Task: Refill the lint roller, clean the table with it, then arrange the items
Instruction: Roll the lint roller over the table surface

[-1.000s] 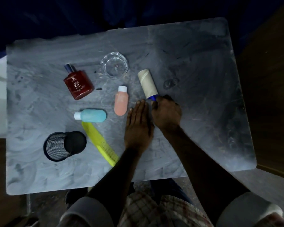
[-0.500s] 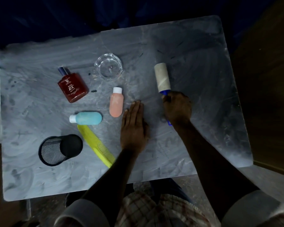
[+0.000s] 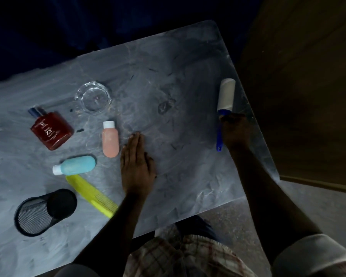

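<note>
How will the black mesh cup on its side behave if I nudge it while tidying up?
The mesh cup lies on its side on the table, so it will probably roll rather than slide, likely curving since its mouth looks wider than its base. Open mesh suggests it is light for its size. It should feel stiff. The yellow comb nearby might stop it.

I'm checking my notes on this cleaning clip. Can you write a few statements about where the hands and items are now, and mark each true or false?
1. The right hand holds the lint roller by its blue handle. True.
2. The left hand grips the pink bottle. False: it lies flat on the table, beside the bottle.
3. The mesh cup stands upright. False: it lies on its side.
4. The yellow comb lies just below the blue bottle. True.
</note>
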Motion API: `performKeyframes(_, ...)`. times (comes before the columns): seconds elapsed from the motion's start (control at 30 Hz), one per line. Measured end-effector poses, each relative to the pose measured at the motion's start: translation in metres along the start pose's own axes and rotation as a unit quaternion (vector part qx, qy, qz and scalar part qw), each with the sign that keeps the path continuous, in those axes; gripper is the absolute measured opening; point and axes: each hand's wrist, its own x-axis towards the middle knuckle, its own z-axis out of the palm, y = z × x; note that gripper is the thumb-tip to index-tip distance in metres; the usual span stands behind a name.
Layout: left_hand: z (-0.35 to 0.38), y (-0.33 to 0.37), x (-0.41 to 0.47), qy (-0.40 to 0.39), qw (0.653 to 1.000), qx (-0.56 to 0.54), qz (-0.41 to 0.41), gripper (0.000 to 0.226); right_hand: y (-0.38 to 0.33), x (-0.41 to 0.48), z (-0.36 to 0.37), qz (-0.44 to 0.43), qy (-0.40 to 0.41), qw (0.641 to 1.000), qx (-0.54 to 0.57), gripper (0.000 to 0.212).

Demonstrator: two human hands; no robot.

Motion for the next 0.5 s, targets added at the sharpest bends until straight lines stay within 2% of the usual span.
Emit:
performKeyframes(0.1, 0.002, -0.002, 0.0, 0.006, 1.0, 0.002, 0.003, 0.062, 0.018, 0.002, -0.014, 0.024, 0.044, 0.999, -0.018, 0.034)
performKeyframes(0.27, 0.005, -0.003, -0.001, 0.011, 1.0, 0.002, 0.008, 0.059, 0.031, 0.004, -0.032, 0.069, 0.046, 0.996, -0.013, 0.036)
performKeyframes(0.5, 0.005, -0.003, -0.002, 0.014, 1.0, -0.002, 0.007, 0.058, 0.03, 0.006, -0.017, 0.008, 0.066, 0.995, -0.069, 0.037)
